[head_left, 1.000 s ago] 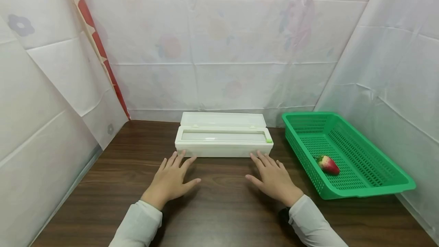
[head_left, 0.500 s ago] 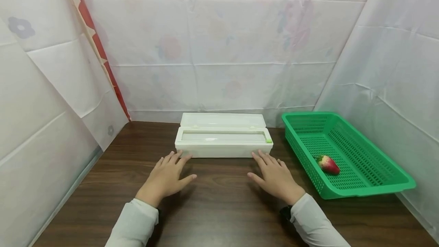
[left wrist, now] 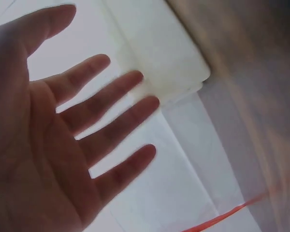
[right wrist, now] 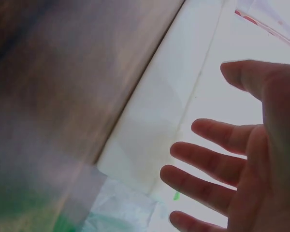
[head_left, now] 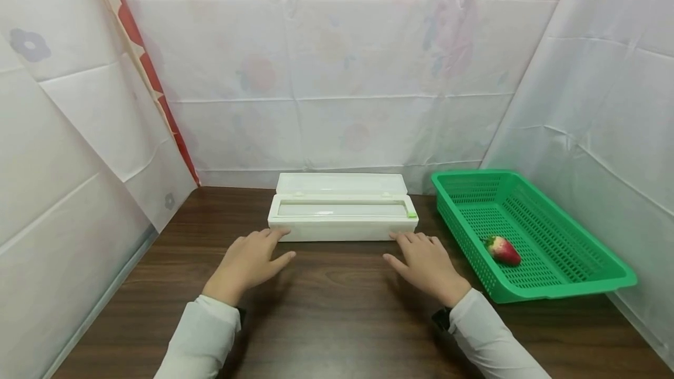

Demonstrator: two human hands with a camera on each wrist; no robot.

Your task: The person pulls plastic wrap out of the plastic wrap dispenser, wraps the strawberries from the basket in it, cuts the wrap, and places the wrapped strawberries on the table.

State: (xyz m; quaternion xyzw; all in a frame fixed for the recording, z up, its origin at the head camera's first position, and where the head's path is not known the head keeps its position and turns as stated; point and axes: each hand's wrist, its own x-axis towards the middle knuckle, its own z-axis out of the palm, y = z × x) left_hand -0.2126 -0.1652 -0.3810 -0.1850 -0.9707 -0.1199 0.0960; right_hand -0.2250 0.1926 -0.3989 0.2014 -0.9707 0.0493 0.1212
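At the far left, a pale wall sheet (head_left: 68, 145) carries a grey flower print (head_left: 30, 56), and a red scalloped strip (head_left: 149, 69) slants down to the table (head_left: 326, 332). Across the back, a creased white sheet (head_left: 342, 116) bears a faded, rounded fruit print (head_left: 258, 73) and other blurred coloured motifs.

The left hand (head_left: 244, 264), in a white sleeve (head_left: 197, 338), reaches palm-down to the left front of a dispenser box (head_left: 342, 231); its fingers are straight and spread, the thumb well out, and they hold nothing. Whether the fingertips touch the box cannot be told.

The box sits at the back centre of the table, long side facing the person. It is long, low and white, with softly rounded corners and a plain front face. Its lid (head_left: 341, 183) is raised along the rear edge, exposing a long framed window (head_left: 342, 209) with a small bright green tab (head_left: 412, 215) at the right end.

The right hand (head_left: 429, 265) mirrors the left at the right front, fingers apart and holding nothing, contact likewise unclear.

Rightmost, a green perforated basket (head_left: 558, 289) holds a red strawberry (head_left: 504, 251), pale yellowish near its leafy end, lying on the bottom.
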